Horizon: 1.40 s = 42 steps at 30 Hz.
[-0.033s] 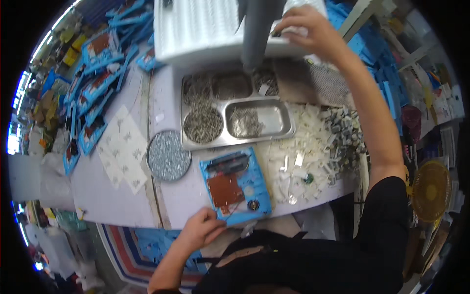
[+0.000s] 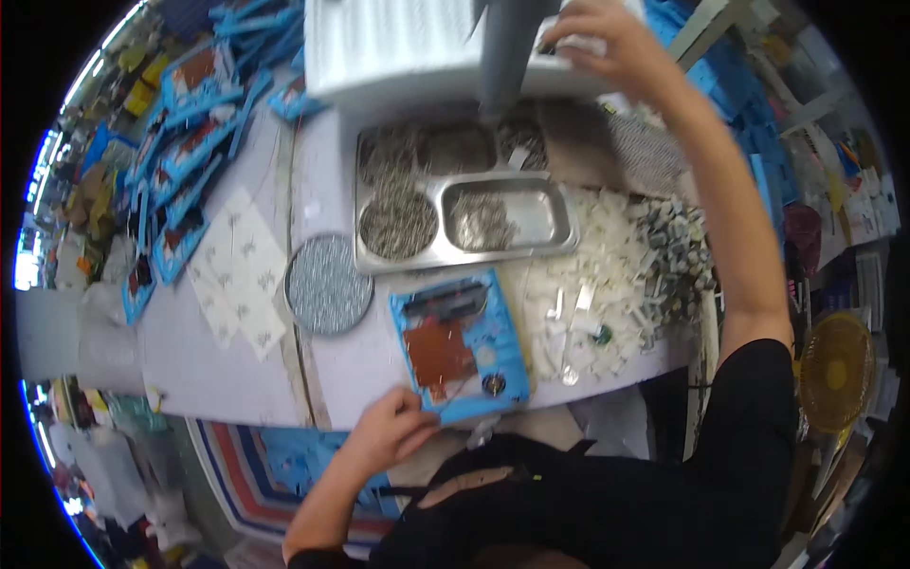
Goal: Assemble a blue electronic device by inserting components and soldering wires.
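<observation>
A blue plastic housing [image 2: 507, 351] with a brown panel, a dark strip along its far side and a small round black part lies near the table's front edge. My left hand [image 2: 391, 431] is closed at its near left corner, the fingertips curled against the blue rim. Far to the right, my right arm stretches up to a white foam box [image 2: 398, 57]. At that box's right part, my right hand [image 2: 611, 43] has its fingers bent together around a small dark thing, too small to name.
Beyond the housing sits a metal compartment tray [image 2: 441, 256] of small metal parts. A round dish [image 2: 329, 284] of shiny pieces stands left. White and grey bits [image 2: 607, 313] cover the right side. Blue housings [image 2: 185, 152] pile up far left. A grey post [image 2: 504, 66] hangs above.
The whole view has shifted slightly, with the table sitting a little higher in the picture. Both hands keep nearly the same places.
</observation>
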### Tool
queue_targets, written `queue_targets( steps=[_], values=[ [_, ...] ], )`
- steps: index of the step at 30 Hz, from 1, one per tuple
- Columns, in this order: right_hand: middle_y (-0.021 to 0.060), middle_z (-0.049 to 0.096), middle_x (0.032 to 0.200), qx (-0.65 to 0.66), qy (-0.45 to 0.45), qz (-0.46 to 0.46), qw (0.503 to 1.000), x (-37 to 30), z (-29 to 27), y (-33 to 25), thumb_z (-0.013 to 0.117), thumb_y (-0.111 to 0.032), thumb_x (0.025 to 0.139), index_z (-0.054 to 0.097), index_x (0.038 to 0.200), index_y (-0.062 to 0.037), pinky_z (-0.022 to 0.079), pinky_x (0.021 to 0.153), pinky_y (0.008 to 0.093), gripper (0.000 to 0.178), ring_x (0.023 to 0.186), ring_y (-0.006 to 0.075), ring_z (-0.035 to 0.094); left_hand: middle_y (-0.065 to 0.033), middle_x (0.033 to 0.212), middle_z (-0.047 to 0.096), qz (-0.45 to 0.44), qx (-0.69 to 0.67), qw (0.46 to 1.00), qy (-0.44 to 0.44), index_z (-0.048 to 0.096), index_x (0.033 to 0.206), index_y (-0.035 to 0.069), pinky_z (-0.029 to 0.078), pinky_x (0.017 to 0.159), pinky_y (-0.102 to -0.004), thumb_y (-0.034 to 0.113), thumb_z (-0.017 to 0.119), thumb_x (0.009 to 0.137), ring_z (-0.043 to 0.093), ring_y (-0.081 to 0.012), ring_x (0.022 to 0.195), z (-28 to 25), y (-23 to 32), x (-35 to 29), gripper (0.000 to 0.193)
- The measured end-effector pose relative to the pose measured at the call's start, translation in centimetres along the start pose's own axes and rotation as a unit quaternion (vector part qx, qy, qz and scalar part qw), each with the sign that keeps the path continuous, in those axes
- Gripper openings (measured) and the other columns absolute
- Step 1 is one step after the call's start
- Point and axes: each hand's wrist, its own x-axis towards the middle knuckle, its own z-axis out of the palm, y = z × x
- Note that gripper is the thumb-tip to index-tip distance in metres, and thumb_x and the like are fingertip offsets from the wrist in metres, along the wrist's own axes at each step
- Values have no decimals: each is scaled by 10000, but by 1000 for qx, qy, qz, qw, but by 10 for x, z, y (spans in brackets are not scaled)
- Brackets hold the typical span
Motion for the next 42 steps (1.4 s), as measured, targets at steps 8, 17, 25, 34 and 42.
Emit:
queue_targets(
  steps=[8, 17, 25, 34, 42],
  values=[
    [114, 668, 932, -140, -54, -117, 982, 19, -25, -36, 744, -68, 838, 767, 969, -58, 512, 832, 412, 133, 947, 313, 614, -100, 919, 552, 32, 9, 999, 25, 717, 970, 75, 522, 678, -372, 85, 834, 772, 621, -283, 802, -3, 0, 6, 230],
    [131, 701, 1005, -84, 10, -47, 995, -14, -35, -35, 676, -121, 937, 712, 1190, -38, 500, 891, 419, 269, 988, 306, 628, -90, 924, 549, 16, 25, 999, 38, 729, 970, 70, 513, 658, -356, 67, 846, 731, 610, -254, 778, 3, 6, 3, 266],
    [48, 646, 956, 85, -190, 52, 977, -174, 13, -161, 731, -36, 764, 735, 976, -78, 503, 868, 368, 216, 1015, 256, 588, -81, 901, 540, -17, 7, 998, 60, 729, 962, 72, 505, 638, -351, 75, 847, 716, 587, -236, 749, 6, 17, 1, 273],
    [35, 648, 951, 58, -212, 54, 974, -175, 36, -156, 750, -105, 725, 695, 897, -98, 456, 886, 402, 180, 998, 261, 579, -90, 936, 648, -6, -18, 1000, 25, 729, 1000, 60, 525, 635, -328, 75, 835, 745, 660, -233, 780, -35, 41, 35, 277],
    [104, 673, 975, 110, -18, 182, 977, -190, 19, -164, 811, -91, 740, 736, 1014, -42, 516, 840, 388, 288, 966, 302, 627, -146, 942, 667, 82, 283, 953, 74, 712, 1020, 63, 549, 755, -432, 173, 710, 876, 681, -339, 856, -26, 10, 221, 181]
  ],
)
